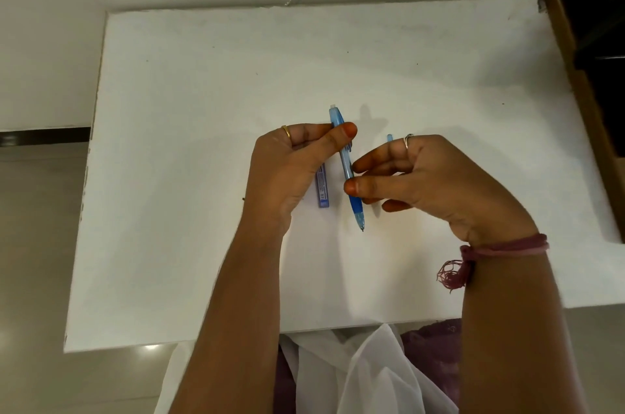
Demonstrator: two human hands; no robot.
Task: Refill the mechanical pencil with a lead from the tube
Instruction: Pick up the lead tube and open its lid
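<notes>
Surface: I see a white rectangular tabletop (203,176) set against a pale wall, with a grey tiled floor to the left.
Pencil: a translucent blue plastic mechanical pencil (345,161) is held above the table, its small white eraser end pointing away from me and its dark blue rubber grip and tip pointing toward me.
Left hand: my left hand (287,173) pinches the pencil's upper barrel between thumb and fingers; a gold ring sits on one finger.
Right hand: my right hand (422,187) pinches the barrel just above the grip with thumb and forefinger, the other fingers loosely curled; a silver ring and a pink thread wristband (500,249) show.
Lead tube: a flat violet-blue plastic lead tube (322,188) lies on the table, partly under the left hand, just beside the pencil.
Writing: the tube carries printed text, too small for me to read.
Small part: a short light-blue piece (389,137) shows behind the right fingers; I cannot tell what it is.
</notes>
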